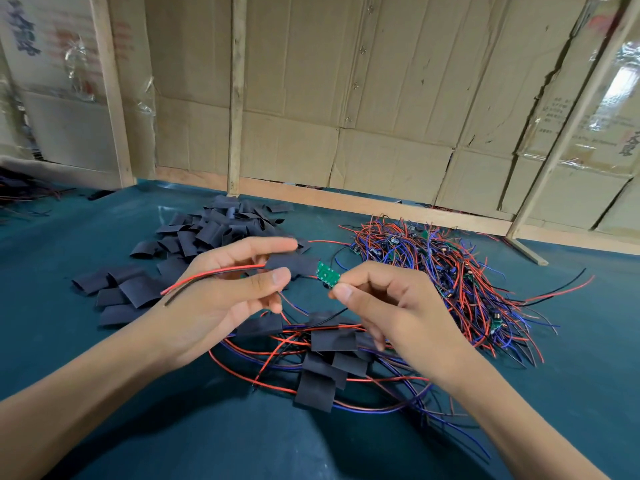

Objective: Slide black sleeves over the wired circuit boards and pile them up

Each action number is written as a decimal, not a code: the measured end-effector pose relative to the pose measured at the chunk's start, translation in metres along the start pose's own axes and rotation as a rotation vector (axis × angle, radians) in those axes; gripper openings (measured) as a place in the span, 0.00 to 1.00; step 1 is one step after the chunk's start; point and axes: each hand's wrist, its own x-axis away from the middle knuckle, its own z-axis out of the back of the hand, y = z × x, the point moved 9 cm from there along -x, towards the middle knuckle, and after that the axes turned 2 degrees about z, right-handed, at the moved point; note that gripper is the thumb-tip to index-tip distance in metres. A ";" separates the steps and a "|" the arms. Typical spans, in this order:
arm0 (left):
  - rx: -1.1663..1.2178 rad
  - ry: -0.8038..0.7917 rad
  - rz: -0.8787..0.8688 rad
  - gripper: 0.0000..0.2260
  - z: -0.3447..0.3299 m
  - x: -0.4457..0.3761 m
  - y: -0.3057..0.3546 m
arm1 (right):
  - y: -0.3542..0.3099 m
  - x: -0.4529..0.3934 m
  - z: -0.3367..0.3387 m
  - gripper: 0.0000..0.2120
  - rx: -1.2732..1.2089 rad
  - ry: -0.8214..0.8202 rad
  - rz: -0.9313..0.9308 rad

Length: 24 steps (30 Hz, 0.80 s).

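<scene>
My right hand [374,306] pinches a small green circuit board [327,273] between thumb and forefinger. My left hand [225,289] pinches a black sleeve [294,265] just left of the board; the board's red and black wires [214,276] run through the sleeve and stick out to the left across my palm. The board's end touches the sleeve's right opening. Below my hands lies a pile of sleeved boards [329,358] with red, blue and black wires. Loose black sleeves [214,233] are heaped at the back left. A tangle of bare wired boards [433,268] lies at the right.
Everything rests on a dark teal cloth [104,375]. Cardboard walls with wooden battens [235,98] close off the back. More wires and dark pieces [20,192] lie at the far left edge.
</scene>
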 end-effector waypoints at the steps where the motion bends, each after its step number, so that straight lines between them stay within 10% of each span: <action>1: 0.026 0.005 0.006 0.19 0.000 0.000 -0.001 | -0.001 0.000 -0.001 0.10 -0.010 -0.003 0.000; 18: 0.170 0.085 0.113 0.08 -0.006 0.002 -0.012 | 0.014 0.000 -0.010 0.08 -0.445 -0.032 -0.244; 24: 0.192 0.144 0.105 0.19 0.000 0.002 -0.012 | 0.013 0.001 -0.012 0.07 -0.440 -0.038 -0.254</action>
